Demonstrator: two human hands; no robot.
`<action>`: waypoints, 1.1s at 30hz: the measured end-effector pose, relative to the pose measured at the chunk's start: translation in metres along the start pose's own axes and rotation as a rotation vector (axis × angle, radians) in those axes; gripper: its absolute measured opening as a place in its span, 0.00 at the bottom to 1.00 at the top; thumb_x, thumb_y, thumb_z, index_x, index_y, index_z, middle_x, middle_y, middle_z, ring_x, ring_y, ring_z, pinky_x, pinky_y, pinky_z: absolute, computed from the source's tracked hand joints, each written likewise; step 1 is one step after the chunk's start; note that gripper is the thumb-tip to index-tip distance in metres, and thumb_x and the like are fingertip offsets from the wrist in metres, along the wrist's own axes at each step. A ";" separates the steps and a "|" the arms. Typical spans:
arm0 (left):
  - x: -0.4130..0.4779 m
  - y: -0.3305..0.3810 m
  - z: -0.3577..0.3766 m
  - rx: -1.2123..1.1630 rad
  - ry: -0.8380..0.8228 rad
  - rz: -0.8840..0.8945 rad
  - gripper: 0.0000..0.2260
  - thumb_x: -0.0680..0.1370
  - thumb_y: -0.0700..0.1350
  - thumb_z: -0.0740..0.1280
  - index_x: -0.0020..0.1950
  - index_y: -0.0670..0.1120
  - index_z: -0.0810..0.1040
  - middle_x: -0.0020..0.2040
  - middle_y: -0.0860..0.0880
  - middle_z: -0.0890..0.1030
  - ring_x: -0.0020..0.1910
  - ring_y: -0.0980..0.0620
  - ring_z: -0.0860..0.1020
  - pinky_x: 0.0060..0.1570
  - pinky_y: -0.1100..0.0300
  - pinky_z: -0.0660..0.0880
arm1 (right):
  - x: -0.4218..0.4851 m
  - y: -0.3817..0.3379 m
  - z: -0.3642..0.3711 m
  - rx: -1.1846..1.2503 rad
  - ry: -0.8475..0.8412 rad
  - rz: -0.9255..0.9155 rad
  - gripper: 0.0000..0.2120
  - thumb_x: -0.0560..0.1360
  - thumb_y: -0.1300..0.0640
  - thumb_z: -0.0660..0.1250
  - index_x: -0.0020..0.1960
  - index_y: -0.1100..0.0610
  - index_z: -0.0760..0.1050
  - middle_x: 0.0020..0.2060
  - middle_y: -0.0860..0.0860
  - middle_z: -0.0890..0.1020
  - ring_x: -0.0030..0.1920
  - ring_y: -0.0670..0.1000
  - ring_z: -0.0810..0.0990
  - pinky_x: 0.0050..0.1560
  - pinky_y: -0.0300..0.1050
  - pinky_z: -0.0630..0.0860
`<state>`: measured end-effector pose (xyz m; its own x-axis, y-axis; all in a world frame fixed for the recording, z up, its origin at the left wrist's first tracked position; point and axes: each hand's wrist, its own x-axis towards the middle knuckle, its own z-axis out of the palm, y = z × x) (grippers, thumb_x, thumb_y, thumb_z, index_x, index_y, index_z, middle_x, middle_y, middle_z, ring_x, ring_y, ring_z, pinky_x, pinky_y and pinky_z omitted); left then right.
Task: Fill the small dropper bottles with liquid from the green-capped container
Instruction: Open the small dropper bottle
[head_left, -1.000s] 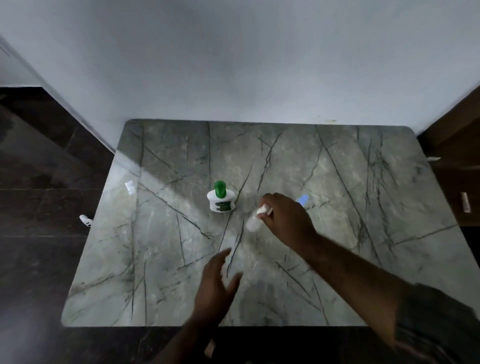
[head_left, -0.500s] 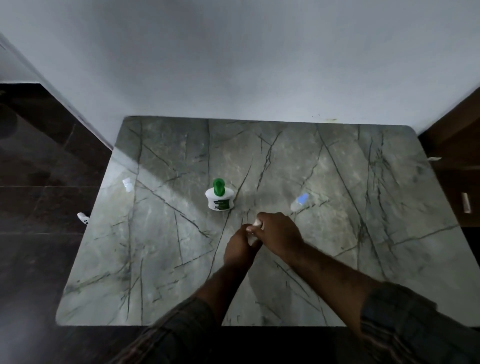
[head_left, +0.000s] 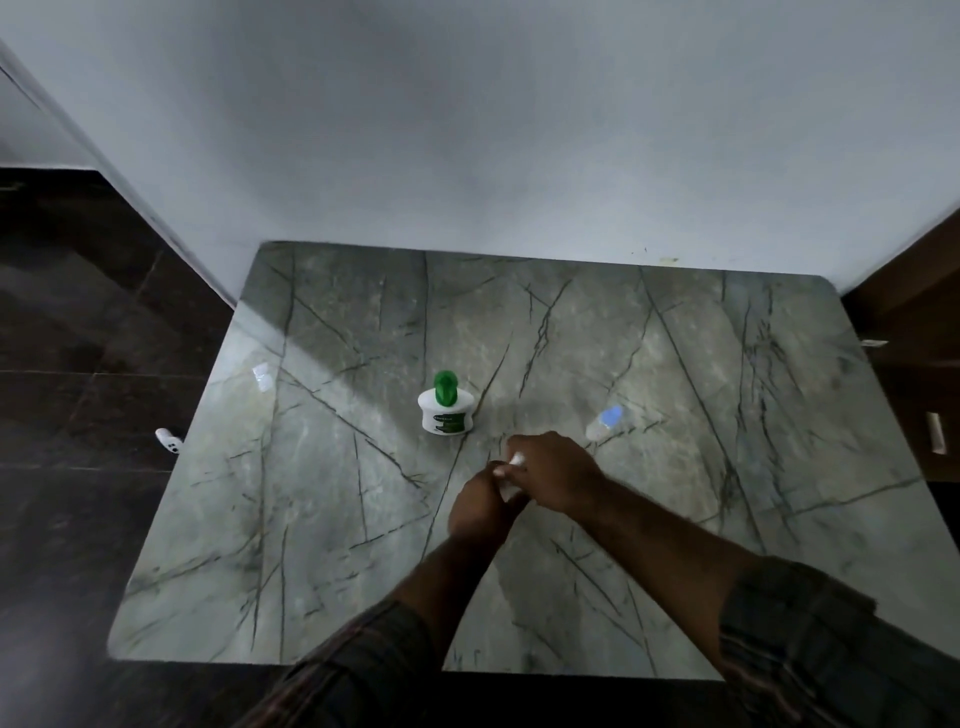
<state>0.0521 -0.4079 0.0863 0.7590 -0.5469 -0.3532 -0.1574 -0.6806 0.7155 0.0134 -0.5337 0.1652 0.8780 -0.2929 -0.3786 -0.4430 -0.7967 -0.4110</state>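
Observation:
A squat white container with a green cap (head_left: 445, 402) stands upright near the middle of the marble table (head_left: 322, 519). Just in front of it, my left hand (head_left: 480, 506) and my right hand (head_left: 553, 470) meet around a small white dropper bottle (head_left: 514, 462). Only a sliver of that bottle shows between the fingers; my right fingers sit on its top end. A second small dropper bottle with a blue cap (head_left: 605, 422) lies on its side to the right, apart from both hands.
A small clear piece (head_left: 261, 375) lies near the table's left edge. The table's far edge meets a white wall. Dark floor is on the left, with a small white object (head_left: 169, 440) on it. Wooden furniture (head_left: 914, 332) stands at the right.
My right hand carried the white dropper bottle nearer to me. My left hand rose from the front of the table and closed around the bottle's body. The blue-capped bottle is now uncovered.

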 end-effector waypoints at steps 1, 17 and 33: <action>0.000 0.000 0.000 0.006 0.000 0.007 0.20 0.74 0.55 0.72 0.63 0.49 0.76 0.56 0.48 0.83 0.53 0.48 0.81 0.51 0.54 0.78 | 0.002 -0.002 0.000 -0.014 -0.012 -0.024 0.13 0.76 0.44 0.66 0.52 0.52 0.77 0.47 0.51 0.83 0.49 0.53 0.82 0.49 0.48 0.78; 0.001 -0.010 -0.007 0.024 -0.012 -0.010 0.20 0.74 0.60 0.70 0.61 0.52 0.75 0.55 0.51 0.82 0.51 0.50 0.80 0.45 0.60 0.71 | 0.008 -0.008 -0.004 -0.057 -0.038 -0.119 0.07 0.73 0.54 0.67 0.50 0.49 0.80 0.47 0.50 0.83 0.50 0.51 0.81 0.47 0.42 0.74; 0.000 -0.018 -0.009 -0.020 0.008 -0.084 0.20 0.72 0.61 0.71 0.60 0.55 0.76 0.55 0.55 0.82 0.48 0.60 0.76 0.45 0.64 0.70 | -0.051 0.053 -0.089 1.050 0.402 0.316 0.06 0.75 0.55 0.72 0.51 0.53 0.77 0.40 0.52 0.87 0.38 0.48 0.86 0.33 0.41 0.80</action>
<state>0.0605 -0.3911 0.0791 0.7743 -0.4840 -0.4077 -0.0805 -0.7144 0.6951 -0.0389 -0.6074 0.2364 0.6130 -0.6959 -0.3740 -0.4190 0.1150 -0.9007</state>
